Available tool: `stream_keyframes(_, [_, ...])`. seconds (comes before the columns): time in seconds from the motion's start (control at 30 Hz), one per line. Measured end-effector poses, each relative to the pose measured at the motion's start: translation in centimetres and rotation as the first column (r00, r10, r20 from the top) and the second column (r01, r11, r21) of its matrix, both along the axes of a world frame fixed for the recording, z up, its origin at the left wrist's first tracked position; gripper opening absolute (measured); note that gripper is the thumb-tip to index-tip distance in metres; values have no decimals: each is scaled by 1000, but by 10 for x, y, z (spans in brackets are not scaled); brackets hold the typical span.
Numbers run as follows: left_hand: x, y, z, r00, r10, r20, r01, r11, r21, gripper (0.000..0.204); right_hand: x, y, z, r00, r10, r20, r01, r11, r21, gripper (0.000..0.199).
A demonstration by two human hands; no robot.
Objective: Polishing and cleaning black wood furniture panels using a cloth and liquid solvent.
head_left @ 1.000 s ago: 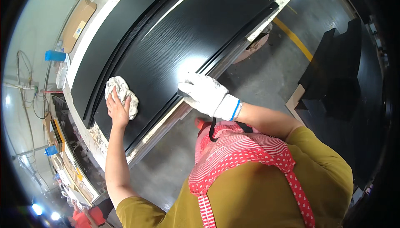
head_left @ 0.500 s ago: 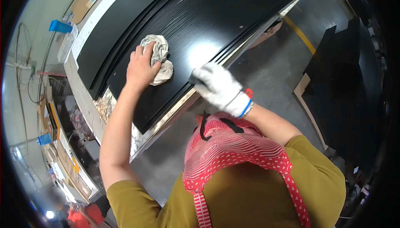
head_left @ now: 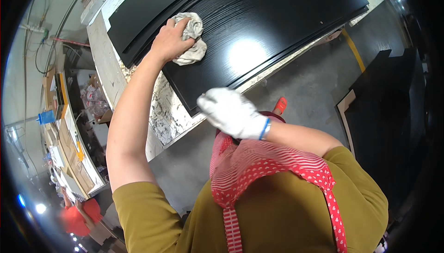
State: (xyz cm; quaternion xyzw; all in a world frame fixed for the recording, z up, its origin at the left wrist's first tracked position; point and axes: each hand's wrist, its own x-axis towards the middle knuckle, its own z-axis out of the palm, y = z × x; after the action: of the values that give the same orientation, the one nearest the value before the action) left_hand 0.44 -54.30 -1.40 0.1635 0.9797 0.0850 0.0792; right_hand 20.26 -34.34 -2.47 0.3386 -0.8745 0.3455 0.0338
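The left hand is grasping a cloth while the right hand, grip unclear, is nearing the black panel's near-left corner, apparently shifting work there.

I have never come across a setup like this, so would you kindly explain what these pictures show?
There is no machine here, just a person using both hands. The view looks down from a fisheye camera worn on the person's head, so straight edges look curved. The bare left hand grips a crumpled pale cloth on a black panel. Another black panel lies beside it on the worktable. The white-gloved right hand is by the near edge; whether it holds anything is hidden.
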Motion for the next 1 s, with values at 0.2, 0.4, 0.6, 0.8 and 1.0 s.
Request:
stream_keyframes(0.2, [7,4,10,1000,-7,19,7,1000,-20,76,11,-47,27,883,441,157,-447,895,0,22])
stream_keyframes(0.4, [7,2,-5,1000,-7,-1,7,1000,8,74,-6,-33,28,991,124,60,-128,989,74,27])
stream_keyframes(0.6, [18,3,1,995,67,-75,-61,995,82,69,-47,-7,64,934,329,137,-337,941,35,28])
stream_keyframes(0.8, [95,106,14,975,125,-182,-71,957,281,70,-187,37,98,970,233,74,-190,909,-372,34])
stream_keyframes(1.0, [122,163,-39,979,92,182,-173,846,505,61,-153,-79,51,428,896,118,-901,411,139,21])
